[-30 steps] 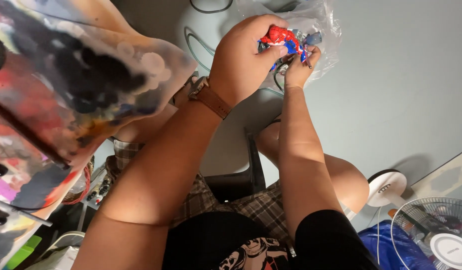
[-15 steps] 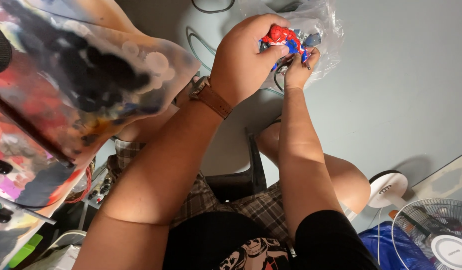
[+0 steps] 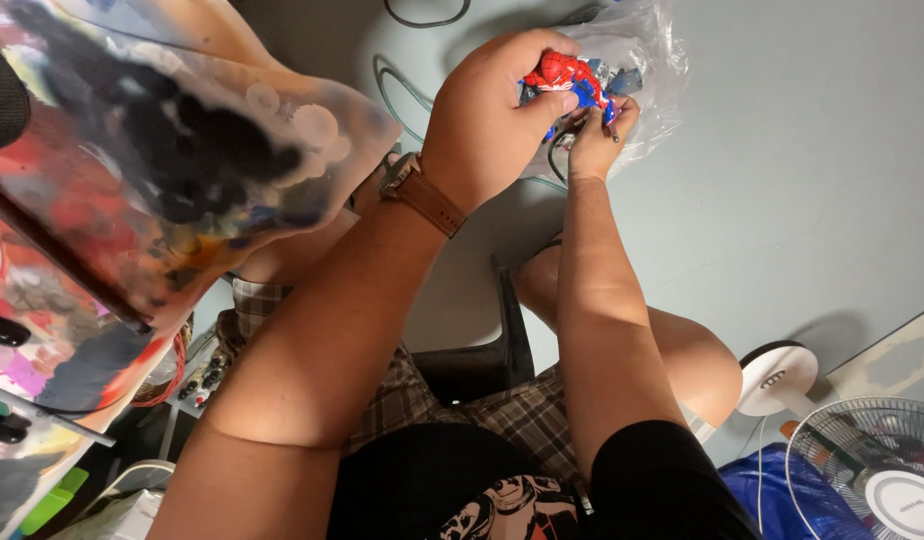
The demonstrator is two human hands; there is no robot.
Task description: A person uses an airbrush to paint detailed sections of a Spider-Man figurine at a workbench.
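You held one small red and blue toy figure (image 3: 567,80) in front of you, above the grey floor (image 3: 812,180), and both of your hands met around it. Your left hand (image 3: 492,120) was curled over the figure, with the thumb pressed on its blue part and the fingers wrapped behind it. Your right hand (image 3: 597,135) was just below and touching the figure; its fingertips (image 3: 587,118) pinched a small part at the lower side, but what part exactly I could not tell. One clear plastic bag (image 3: 642,70) lay behind the figure and both hands, crumpled, and it partly surrounded them.

On your left wrist there was one watch with a brown leather strap (image 3: 422,195). You were sitting: two bare knees showed, and you wore plaid shorts (image 3: 482,410) and a black shirt with a print (image 3: 502,500).

At your left side one large board covered with paint stains (image 3: 162,170) in black, red and orange leaned near your left arm. Two thin cables (image 3: 422,15) lay on the floor beyond your hands. At your lower right stood one white fan (image 3: 872,460) with a wire grille, and one round white base (image 3: 777,375) was near it, well apart from the figure.
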